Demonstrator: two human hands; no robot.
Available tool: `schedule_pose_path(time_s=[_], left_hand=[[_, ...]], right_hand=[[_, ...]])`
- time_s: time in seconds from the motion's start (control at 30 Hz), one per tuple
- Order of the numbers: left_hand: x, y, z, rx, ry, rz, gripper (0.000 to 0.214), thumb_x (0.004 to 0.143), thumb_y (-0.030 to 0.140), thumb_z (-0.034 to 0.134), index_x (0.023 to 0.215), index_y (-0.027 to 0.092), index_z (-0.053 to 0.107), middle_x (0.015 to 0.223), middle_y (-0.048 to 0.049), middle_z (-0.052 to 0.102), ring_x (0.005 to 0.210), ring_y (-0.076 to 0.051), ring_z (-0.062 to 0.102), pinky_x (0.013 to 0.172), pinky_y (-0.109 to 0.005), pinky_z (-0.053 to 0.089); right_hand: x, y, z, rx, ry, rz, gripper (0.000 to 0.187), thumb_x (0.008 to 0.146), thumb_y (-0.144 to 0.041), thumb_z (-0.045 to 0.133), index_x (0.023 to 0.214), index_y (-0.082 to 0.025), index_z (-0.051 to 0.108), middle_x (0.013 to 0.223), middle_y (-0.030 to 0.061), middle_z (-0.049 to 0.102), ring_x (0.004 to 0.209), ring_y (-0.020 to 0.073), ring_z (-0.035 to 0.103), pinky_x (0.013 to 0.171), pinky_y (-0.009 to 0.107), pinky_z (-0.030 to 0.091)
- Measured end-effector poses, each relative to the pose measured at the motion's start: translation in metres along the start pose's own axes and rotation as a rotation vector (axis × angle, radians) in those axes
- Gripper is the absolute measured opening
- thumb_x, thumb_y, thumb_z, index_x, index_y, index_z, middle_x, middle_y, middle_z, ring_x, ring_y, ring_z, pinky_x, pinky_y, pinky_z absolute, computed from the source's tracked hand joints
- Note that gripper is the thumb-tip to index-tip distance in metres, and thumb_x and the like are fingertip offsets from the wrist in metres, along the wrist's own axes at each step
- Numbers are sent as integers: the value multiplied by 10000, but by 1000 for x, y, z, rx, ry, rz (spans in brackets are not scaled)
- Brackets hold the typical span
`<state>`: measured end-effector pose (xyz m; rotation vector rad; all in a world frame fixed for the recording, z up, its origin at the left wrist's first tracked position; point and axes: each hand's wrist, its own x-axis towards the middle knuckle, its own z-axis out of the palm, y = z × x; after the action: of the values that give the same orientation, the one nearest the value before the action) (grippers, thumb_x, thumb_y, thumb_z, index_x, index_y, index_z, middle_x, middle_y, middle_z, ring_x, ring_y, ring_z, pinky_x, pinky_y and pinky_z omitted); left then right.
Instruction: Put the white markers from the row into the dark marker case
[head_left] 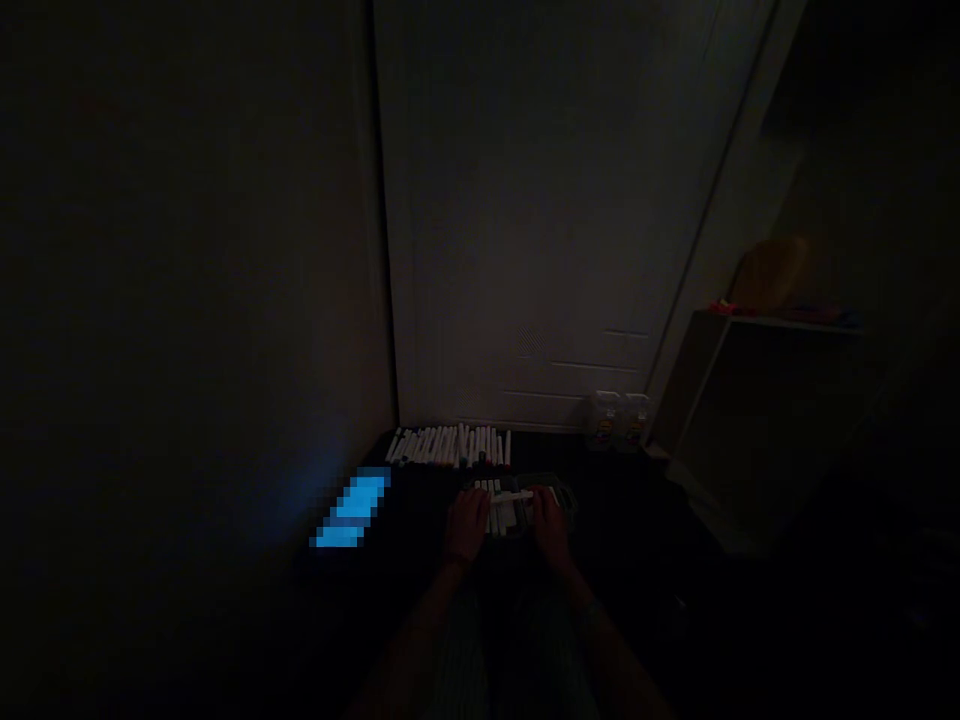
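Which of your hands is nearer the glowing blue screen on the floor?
Left. The left hand rests at the left edge of the marker case, just right of the blue screen; the right hand is farther right, across the case.

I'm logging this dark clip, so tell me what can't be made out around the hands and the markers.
- Head view, left hand and right hand: grip unclear; darkness hides the fingers.
- Marker case: its shape is lost in shadow.
- Row of markers: colours and labels too small and dim.
- Glowing screen: pixelated, content unreadable.
- Two jars by the door: labels too small.
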<state>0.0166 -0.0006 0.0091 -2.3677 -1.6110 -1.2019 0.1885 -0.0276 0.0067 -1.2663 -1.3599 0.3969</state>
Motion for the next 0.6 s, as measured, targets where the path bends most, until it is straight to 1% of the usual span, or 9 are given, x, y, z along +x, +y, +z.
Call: schedule_pose_path(time_s=[0.17, 0.23, 0.33, 0.47, 0.5, 0.6], left_hand=[[0, -2, 0, 3, -10, -6, 298, 919, 298, 291, 871, 222, 575, 912, -36, 617, 901, -181, 535, 804, -321, 405], [0, -2, 1, 0, -10, 2, 293, 919, 292, 294, 891, 220, 577, 934, -37, 619, 917, -180, 534, 814, -319, 404], [1, 0, 1, -7, -25, -18, 271, 914, 279, 316, 941, 218, 579, 994, -35, 618, 958, -179, 524, 845, -322, 389], [-1, 5, -2, 0, -64, -78, 254, 908, 277, 339, 958, 220, 582, 1000, -37, 616, 975, -182, 511, 856, -327, 367], [-2, 6, -3, 6, -68, -88, 253, 909, 282, 341, 977, 221, 578, 1020, -39, 610, 993, -184, 503, 859, -328, 362], [-4, 8, -6, 36, -79, -98, 269, 918, 286, 320, 982, 226, 574, 1016, -30, 610, 973, -175, 504, 840, -321, 358]], right_hand=[[-1, 2, 2, 12, -11, -9, 322, 897, -403, 301, 945, -221, 561, 861, 36, 634, 782, 171, 582, 703, 278, 438], [0, 3, 2, 1, 0, -11, 327, 895, -414, 299, 930, -225, 564, 850, 40, 636, 776, 181, 581, 694, 291, 442], [0, 2, 1, -28, 7, -16, 333, 891, -419, 305, 945, -224, 569, 882, 53, 640, 798, 188, 583, 703, 299, 441], [-1, -2, -3, -69, -19, 12, 366, 889, -431, 298, 954, -205, 579, 872, 65, 645, 805, 187, 586, 727, 290, 433], [-1, -2, -4, -68, -10, 10, 373, 886, -433, 301, 968, -198, 579, 902, 70, 644, 828, 189, 584, 745, 293, 429], [-2, 0, -5, -46, -49, 17, 378, 878, -437, 315, 978, -190, 582, 937, 81, 643, 842, 193, 586, 747, 289, 429]])
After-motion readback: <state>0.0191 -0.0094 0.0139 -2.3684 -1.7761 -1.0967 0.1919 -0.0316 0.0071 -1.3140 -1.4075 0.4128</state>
